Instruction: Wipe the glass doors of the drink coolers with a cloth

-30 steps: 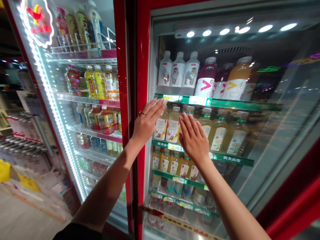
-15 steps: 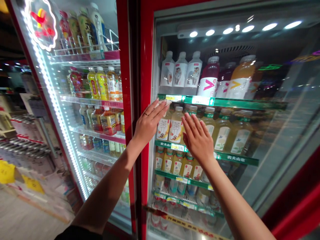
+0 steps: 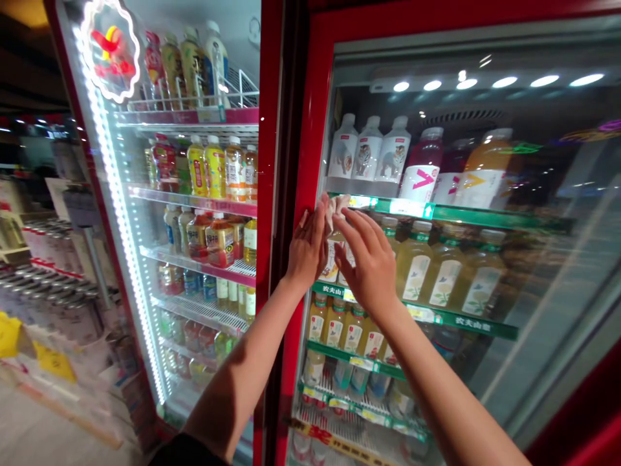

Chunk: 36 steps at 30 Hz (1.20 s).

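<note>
The crumpled pale cloth (image 3: 336,210) sits just to the right of the red upright (image 3: 315,116) of the cooler door, bunched between the person's two hands. The left hand (image 3: 309,246) is right at the red upright, its fingers straight and close together, pointing up along the cloth's near side; whether it grips the cloth or only presses against it cannot be told. The right hand (image 3: 371,259) is a little farther right of the red upright, half curled, with a moderate gap between thumb and fingers — that gap holds nothing, though the leading fingertips come up to the cloth's edge, and contact there is hard to judge. A black sleeve (image 3: 189,453) shows low and left of the red upright. Well to its right, behind the glass, an orange drink bottle (image 3: 486,168) stands beside purple ones; nearer the red upright on that shelf are three white-labelled bottles (image 3: 370,149) with animal pictures. A green shelf strip (image 3: 478,215) runs rightward from near the red upright, with pale yellow drinks (image 3: 416,268) below it. Left of the red upright stands a second lit cooler — yellow bottles (image 3: 215,168) on one shelf, a glowing sign (image 3: 109,52) at its upper far side.
</note>
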Each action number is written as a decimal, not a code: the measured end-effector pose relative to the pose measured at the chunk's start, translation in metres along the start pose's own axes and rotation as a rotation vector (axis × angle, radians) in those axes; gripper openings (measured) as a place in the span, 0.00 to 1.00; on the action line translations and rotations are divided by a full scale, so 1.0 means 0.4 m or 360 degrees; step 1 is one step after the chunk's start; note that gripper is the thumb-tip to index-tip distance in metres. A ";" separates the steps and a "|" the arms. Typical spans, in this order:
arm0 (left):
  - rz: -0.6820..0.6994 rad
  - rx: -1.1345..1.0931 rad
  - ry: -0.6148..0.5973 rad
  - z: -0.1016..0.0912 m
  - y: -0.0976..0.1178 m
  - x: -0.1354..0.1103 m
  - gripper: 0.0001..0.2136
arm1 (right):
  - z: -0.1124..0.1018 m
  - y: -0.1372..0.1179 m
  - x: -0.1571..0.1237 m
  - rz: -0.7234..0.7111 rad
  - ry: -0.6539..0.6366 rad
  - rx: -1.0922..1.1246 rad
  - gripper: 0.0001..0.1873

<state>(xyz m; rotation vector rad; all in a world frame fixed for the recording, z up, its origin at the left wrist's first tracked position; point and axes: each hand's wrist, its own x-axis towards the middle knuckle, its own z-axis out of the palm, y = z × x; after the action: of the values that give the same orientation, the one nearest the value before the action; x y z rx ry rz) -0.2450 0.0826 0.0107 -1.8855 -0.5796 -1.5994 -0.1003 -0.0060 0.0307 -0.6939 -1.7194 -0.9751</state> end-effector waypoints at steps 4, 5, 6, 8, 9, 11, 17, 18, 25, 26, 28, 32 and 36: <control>-0.0192 -0.0180 0.0182 0.008 0.001 -0.009 0.32 | 0.066 -0.013 0.057 0.0031 -0.0093 0.0061 0.21; -0.0257 -0.0245 0.0246 0.006 0.003 -0.011 0.32 | 0.078 -0.010 0.059 0.0027 -0.0093 0.0063 0.19; -0.0300 -0.0300 0.0298 0.002 0.005 -0.013 0.33 | 0.085 -0.004 0.057 0.0013 -0.0079 0.0055 0.16; -0.0331 -0.0342 0.0330 -0.006 0.008 -0.017 0.37 | 0.090 0.012 0.046 -0.0022 -0.0033 0.0016 0.14; -0.0338 -0.0334 0.0320 -0.010 0.010 -0.020 0.40 | 0.087 0.020 0.041 -0.0030 -0.0013 -0.0010 0.14; -0.0372 -0.0295 0.0295 -0.012 0.013 -0.027 0.44 | 0.075 0.035 0.035 -0.0004 0.0027 -0.0058 0.16; -0.0598 -0.0294 0.0265 0.004 0.019 -0.061 0.48 | 0.068 0.031 0.070 0.0137 0.0147 -0.0118 0.26; -0.0609 -0.0295 0.0245 0.004 0.019 -0.068 0.48 | 0.072 0.025 0.073 0.0113 0.0117 -0.0087 0.27; -0.0544 -0.0216 0.0087 -0.015 0.025 -0.115 0.50 | 0.062 0.000 0.029 -0.0083 -0.0054 0.0042 0.23; -0.0537 -0.0201 0.0090 -0.016 0.026 -0.121 0.50 | 0.062 0.000 0.027 -0.0047 -0.0034 0.0015 0.23; -0.0522 -0.0160 0.0101 -0.016 0.028 -0.130 0.51 | 0.068 0.000 0.032 0.0051 0.0049 -0.0036 0.23; -0.0498 -0.0131 0.0104 -0.013 0.028 -0.140 0.46 | 0.096 -0.002 0.051 0.0140 0.0037 0.0015 0.33; -0.0476 -0.0145 0.0142 -0.011 0.025 -0.140 0.38 | 0.080 0.003 0.019 -0.0018 -0.0140 0.0054 0.33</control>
<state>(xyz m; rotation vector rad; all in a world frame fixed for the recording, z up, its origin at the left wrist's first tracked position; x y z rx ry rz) -0.2516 0.0748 -0.0456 -1.8474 -0.7918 -1.9184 -0.1174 0.0223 0.0327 -0.7151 -1.8144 -0.9330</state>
